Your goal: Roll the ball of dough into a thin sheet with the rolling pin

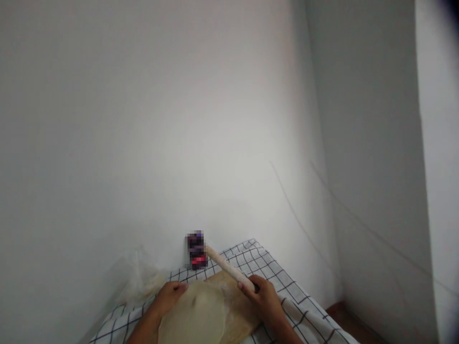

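Observation:
A wide, thin, pale sheet of dough (195,313) covers the left part of a wooden board (241,306), with a small dark mark near its upper middle. At the sheet's upper left edge, my left hand (171,294) is closed on the dough, thumb on top. My right hand (263,296) is wrapped round the near end of a wooden rolling pin (229,268). The pin slants up and to the left above the board's right side, apart from the dough. The sheet's near edge runs out of view at the bottom.
A phone-like device (197,251), its screen blurred, leans against the white wall (215,143). Left of it lies a clear plastic bag (139,277) with pale contents. Under the board spreads a white checked cloth (287,274) whose right side hangs in folds.

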